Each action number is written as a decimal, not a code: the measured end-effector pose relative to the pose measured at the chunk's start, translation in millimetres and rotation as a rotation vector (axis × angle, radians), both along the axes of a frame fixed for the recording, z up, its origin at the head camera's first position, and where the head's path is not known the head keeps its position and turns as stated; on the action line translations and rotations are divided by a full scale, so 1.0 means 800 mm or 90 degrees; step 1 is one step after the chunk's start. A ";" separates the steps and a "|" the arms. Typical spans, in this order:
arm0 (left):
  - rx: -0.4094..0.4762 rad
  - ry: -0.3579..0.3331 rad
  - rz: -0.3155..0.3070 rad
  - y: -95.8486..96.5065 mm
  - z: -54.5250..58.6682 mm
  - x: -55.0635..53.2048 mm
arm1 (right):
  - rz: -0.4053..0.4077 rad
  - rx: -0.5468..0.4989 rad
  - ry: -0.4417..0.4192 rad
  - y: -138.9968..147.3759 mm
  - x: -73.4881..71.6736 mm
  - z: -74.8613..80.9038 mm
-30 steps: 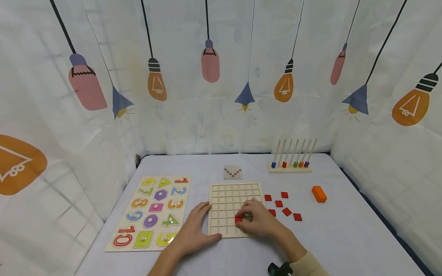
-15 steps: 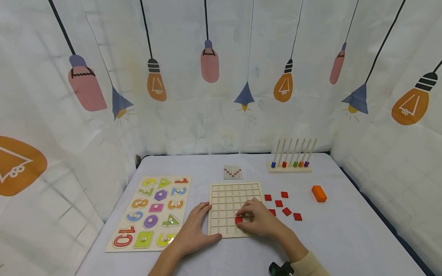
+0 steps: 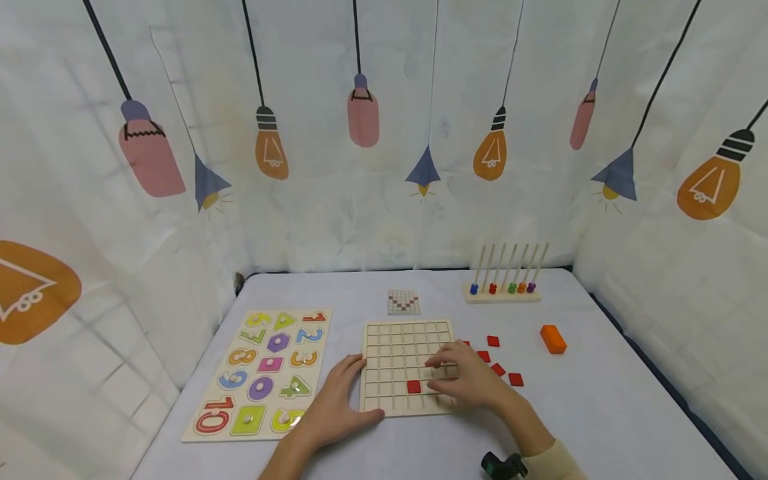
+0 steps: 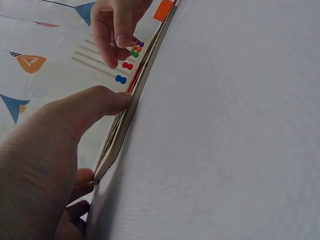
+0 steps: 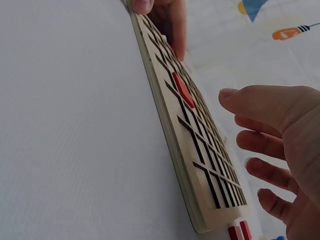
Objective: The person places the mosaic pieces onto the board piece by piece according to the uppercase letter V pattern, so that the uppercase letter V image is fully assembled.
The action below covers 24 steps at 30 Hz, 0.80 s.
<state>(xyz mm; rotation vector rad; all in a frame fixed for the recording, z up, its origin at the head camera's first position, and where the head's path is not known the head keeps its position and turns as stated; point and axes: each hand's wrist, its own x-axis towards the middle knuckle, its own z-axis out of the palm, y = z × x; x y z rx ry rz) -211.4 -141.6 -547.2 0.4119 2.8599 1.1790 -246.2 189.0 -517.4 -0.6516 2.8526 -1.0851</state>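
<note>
A wooden grid board (image 3: 384,365) lies on the table, with one red square tile (image 3: 414,387) in a cell of its lower middle. My left hand (image 3: 343,401) holds the board's near left corner, thumb at the front edge and fingers along the left side. In the left wrist view the thumb (image 4: 117,102) presses on the board's edge. Over the right part of the board is my right hand (image 3: 465,377), thumb and fingers spread apart with nothing between them. The right wrist view shows its thumb (image 5: 245,100) away from the tile.
Several loose red tiles (image 3: 493,341) lie right of the board, partly behind my right hand. A number puzzle (image 3: 223,380) lies at the left. Behind stand a small pattern card (image 3: 404,302) and a peg rack with beads (image 3: 503,299). An orange block (image 3: 553,339) is at right.
My right hand has let go of the red tile and drawn back to the right, its fingers spreading. The tile stays in its cell. My left hand keeps its place at the board's corner.
</note>
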 end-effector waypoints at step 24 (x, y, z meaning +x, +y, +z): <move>-0.009 0.006 0.006 0.000 -0.003 -0.001 | -0.055 -0.021 0.003 0.058 0.003 0.000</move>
